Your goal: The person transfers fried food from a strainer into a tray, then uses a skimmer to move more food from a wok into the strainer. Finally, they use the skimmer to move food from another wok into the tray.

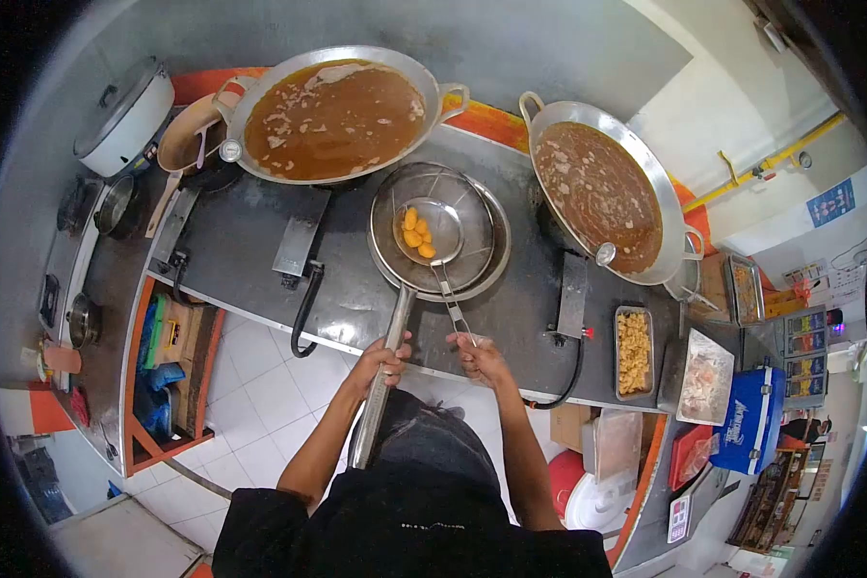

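Note:
My left hand [382, 363] is wrapped round the long metal handle of a large mesh strainer [424, 180]. This strainer rests over a wide metal bowl [499, 271] on the counter. With closed fingers, my right hand [481, 360] grips the thin handle of a smaller strainer [451, 252], whose basket overlaps the inside of the large one. Several golden-orange fried pieces [417, 231] lie together at the left side of the strainers. Both hands are near the counter's front edge, in front of my body.
Two big woks of brown oil, one behind the bowl [337, 125] and one to the right [597, 193], stand on the counter [356, 260]. A tray of fried bits [634, 352] lies at right, beside a floury tray [705, 376] and a blue cooler [747, 419]. A saucepan [188, 135] sits at left.

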Available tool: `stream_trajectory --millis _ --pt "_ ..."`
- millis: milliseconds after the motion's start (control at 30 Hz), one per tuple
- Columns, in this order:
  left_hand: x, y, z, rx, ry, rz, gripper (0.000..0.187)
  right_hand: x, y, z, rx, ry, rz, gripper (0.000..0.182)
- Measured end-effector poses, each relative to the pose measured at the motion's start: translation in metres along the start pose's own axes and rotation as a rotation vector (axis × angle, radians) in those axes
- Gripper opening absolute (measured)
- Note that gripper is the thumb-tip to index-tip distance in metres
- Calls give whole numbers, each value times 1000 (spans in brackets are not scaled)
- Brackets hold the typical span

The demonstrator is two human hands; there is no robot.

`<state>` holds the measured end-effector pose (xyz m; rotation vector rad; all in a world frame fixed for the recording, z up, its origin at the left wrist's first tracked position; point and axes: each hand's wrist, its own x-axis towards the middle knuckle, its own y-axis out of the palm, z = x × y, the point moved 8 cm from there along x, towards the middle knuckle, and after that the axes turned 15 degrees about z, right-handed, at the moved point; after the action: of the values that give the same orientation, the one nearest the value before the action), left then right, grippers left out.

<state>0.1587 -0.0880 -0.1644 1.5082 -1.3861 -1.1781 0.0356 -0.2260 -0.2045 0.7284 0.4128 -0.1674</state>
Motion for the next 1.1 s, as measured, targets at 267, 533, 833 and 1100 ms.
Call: stream_trajectory --millis 267,533,833,1100 --pt "4 -18 7 -33 41 81 57 -10 27 9 -12 -120 -79 34" --pt "5 -30 5 49 -27 38 54 -24 35 6 4 -198 -134 34" --pt "-11 -73 8 157 -48 -223 70 -31 51 18 -37 -225 -200 33" --pt "-51 -166 27 277 -121 -447 49 -39 84 66 -40 -317 -169 28"
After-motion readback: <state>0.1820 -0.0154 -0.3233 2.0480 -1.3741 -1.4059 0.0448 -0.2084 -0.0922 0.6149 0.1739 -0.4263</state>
